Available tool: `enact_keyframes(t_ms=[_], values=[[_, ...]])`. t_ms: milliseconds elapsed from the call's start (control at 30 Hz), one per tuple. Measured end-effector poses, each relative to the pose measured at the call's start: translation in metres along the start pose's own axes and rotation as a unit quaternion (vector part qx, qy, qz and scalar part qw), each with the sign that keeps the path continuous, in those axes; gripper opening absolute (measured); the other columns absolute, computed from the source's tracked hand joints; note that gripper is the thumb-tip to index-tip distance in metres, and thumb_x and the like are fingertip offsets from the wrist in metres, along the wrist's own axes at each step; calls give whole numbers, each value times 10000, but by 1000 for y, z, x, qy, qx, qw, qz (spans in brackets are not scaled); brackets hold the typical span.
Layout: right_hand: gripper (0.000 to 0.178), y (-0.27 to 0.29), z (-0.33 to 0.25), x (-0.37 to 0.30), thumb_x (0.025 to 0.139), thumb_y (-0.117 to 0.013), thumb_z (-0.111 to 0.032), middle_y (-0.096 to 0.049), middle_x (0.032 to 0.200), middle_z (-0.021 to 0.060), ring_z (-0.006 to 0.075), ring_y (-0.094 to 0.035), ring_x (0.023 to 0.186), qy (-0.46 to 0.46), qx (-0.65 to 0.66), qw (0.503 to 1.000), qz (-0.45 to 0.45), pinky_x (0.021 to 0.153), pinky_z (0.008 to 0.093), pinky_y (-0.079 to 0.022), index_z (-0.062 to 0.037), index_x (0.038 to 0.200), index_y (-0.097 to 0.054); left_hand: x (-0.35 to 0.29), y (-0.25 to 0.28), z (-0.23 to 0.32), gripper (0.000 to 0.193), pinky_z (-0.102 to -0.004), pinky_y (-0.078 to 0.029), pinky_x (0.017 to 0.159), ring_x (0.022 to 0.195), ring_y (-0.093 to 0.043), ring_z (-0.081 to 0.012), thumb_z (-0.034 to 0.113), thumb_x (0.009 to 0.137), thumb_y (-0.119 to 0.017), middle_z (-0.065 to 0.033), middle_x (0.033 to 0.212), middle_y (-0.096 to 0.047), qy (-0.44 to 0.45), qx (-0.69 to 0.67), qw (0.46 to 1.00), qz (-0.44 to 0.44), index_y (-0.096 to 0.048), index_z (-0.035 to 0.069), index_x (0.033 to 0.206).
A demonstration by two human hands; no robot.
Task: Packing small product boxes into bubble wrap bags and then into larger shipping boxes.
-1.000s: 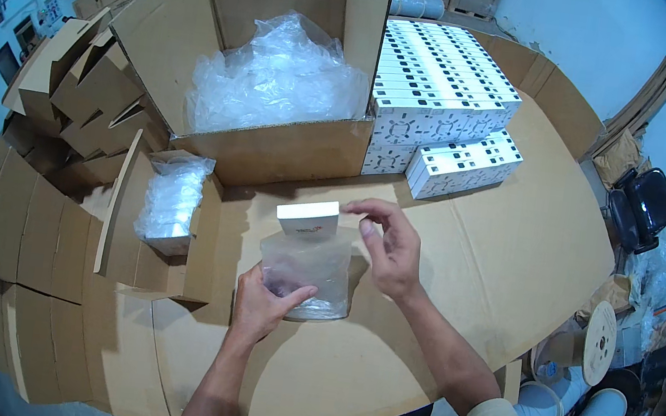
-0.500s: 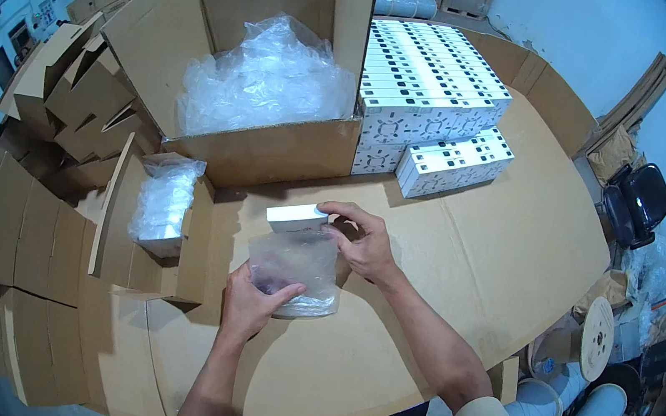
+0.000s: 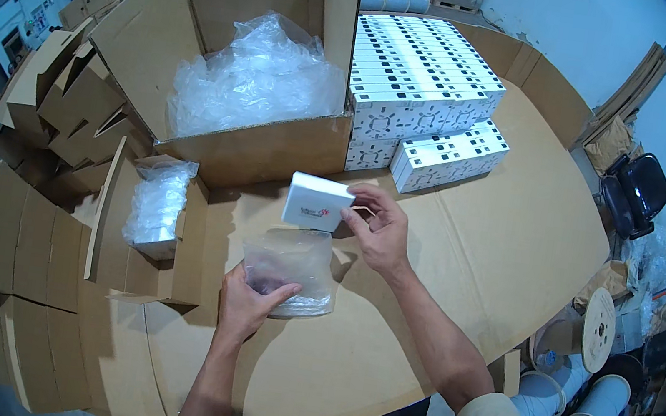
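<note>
The wide view looks from the head, down and forward onto the desk. It is rather near to the left hand and right hand.

a workroom in bluish light

a pale blue wall fills the upper right, long brown cardboard strips leaning against it. a glossy black chair stands right of a broad brown cardboard-covered table.

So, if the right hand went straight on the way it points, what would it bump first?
Past the small white box it holds, the right hand would probably meet the front wall of the big carton, though depth is hard to judge.
</note>
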State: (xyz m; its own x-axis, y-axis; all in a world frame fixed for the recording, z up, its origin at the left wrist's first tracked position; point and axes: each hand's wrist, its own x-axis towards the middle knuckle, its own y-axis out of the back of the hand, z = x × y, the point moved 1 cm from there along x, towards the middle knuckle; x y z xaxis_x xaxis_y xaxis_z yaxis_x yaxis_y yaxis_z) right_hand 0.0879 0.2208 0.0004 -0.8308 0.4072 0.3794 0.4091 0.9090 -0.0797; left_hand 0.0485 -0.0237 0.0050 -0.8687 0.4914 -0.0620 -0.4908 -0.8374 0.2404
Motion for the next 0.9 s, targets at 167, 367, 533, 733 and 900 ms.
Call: enact_keyframes(t_ms=[167,367,533,733,900], values=[[327,-1,-4,-3,919,-670,88,-616,1091,121,211,-678,1035,-39,145,984,99,894,364,-627,-5,1177,-492,1,1,1,437,-334,-575,793,866,-713,-168,153,720,-930,-100,959,-756,-19,14,1000,9,-695,0,1056],[298,-9,-4,-10,937,-658,63,-606,1117,125,253,-677,1069,-101,296,945,100,936,474,-617,-63,1137,-476,1,1,1,462,-334,-574,787,861,-709,-166,155,717,-931,-99,959,-755,-20,11,1000,7,-688,-5,1076],[267,-13,-5,-14,940,-658,63,-626,1082,127,235,-673,1085,-103,319,940,56,920,423,-627,-35,1123,-489,1,0,0,458,-330,-573,778,848,-706,-158,152,723,-929,-93,952,-755,5,18,1000,4,-686,-9,1077],[275,-12,-7,-16,926,-693,38,-640,1045,82,169,-646,1049,-100,207,973,23,962,362,-556,-51,1122,-522,0,2,5,446,-323,-570,766,831,-705,-143,141,730,-922,-86,935,-757,4,7,1000,3,-685,-6,1078],[278,-11,-8,-16,896,-721,38,-633,1026,51,129,-626,1014,-78,188,979,3,933,305,-519,-46,1093,-544,-1,2,8,420,-313,-567,764,812,-708,-144,147,734,-918,-79,899,-763,4,9,1000,-4,-688,2,1054]])
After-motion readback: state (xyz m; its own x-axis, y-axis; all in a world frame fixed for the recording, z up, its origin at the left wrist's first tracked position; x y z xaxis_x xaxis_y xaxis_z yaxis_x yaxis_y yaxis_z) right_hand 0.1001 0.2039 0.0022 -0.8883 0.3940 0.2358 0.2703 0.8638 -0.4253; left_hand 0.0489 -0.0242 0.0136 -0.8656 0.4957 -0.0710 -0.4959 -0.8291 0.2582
